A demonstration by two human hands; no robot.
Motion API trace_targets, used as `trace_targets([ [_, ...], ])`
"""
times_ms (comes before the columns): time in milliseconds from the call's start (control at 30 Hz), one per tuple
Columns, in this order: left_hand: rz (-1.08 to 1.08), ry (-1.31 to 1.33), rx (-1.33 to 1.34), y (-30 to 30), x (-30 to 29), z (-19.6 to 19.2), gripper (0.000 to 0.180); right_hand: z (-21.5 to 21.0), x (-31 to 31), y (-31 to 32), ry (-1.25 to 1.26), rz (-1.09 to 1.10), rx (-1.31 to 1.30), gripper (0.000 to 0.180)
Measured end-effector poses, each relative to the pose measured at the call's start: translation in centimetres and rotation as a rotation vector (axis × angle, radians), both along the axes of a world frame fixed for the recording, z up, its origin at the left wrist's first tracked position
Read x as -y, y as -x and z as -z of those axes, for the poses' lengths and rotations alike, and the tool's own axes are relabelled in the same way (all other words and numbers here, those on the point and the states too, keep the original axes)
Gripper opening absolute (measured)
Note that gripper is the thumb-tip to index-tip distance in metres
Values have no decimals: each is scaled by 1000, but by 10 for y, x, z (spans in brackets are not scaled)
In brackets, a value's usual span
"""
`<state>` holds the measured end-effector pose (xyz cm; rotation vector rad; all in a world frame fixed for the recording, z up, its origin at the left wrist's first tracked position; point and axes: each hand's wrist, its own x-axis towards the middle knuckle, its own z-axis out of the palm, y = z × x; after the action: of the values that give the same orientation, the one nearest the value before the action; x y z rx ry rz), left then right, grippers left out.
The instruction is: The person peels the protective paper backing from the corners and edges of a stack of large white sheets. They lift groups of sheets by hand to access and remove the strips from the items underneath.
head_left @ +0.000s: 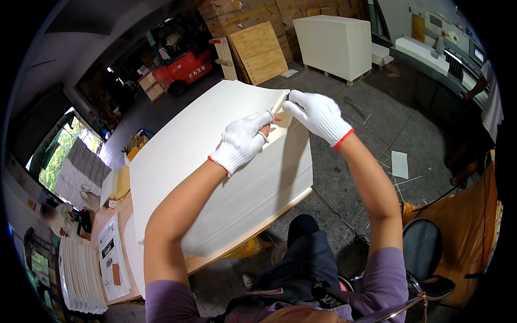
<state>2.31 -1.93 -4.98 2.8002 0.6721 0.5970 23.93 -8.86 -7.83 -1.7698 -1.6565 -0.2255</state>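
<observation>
Far left: a stack of white sheets (81,280) standing on edge, and beside it a printed white packet (112,258) lying on the wooden worktop (200,262). Centre: a large stack of cream paper sheets (215,161) resting on that worktop, its top sheet lifted and curling at the far right corner. Left hand (242,141), white knit glove with red cuff, fingers closed, pinching the raised sheet near that corner. Right hand (318,114), same glove, just beside the left, fingers closed on the sheet's edge at the corner. Background, upper left: red forklift (186,67). Upper centre: leaning plywood board (259,51). Upper right: a tall white paper block on a pallet (335,46). Right: grey concrete floor (366,161) with a loose white sheet (399,164).
</observation>
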Motion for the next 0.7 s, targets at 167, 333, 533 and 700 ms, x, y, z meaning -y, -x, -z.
trace_targets([
  [167,-48,12,-46,-1,1,-4,33,18,-12,11,19,-41,-783,47],
  [333,7,103,9,1,-2,0,36,27,-17,13,-26,-72,-908,49],
  [533,-92,277,-46,-2,14,-14,44,26,-13,13,-35,-58,-888,48],
  [700,112,-256,82,5,0,9,51,10,5,14,-141,52,-734,52],
])
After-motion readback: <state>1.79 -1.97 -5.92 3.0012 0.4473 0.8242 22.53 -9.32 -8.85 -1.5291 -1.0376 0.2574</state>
